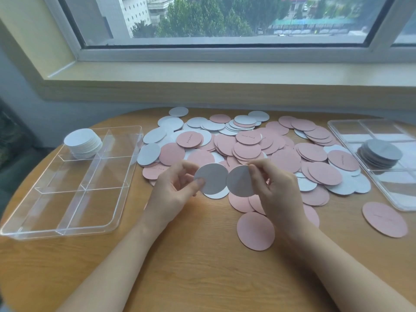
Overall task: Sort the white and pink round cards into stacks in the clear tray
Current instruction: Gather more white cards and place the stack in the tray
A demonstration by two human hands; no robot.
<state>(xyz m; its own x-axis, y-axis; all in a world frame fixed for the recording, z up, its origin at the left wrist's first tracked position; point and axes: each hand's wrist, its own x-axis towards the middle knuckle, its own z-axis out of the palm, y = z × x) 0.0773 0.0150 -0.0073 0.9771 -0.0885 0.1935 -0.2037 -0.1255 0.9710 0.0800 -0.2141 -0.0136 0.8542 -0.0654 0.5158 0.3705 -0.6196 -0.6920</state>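
Both bare forearms reach forward from the lower edge and converge toward the middle; the left hand (174, 188) is raised, palm turned inward, fingers curled, thumb and fingertips pinching a white card (212, 179) at its left edge; the right hand (278, 188) mirrors it, fingers bent, pinching a second white card (239, 182) by its upper right edge.
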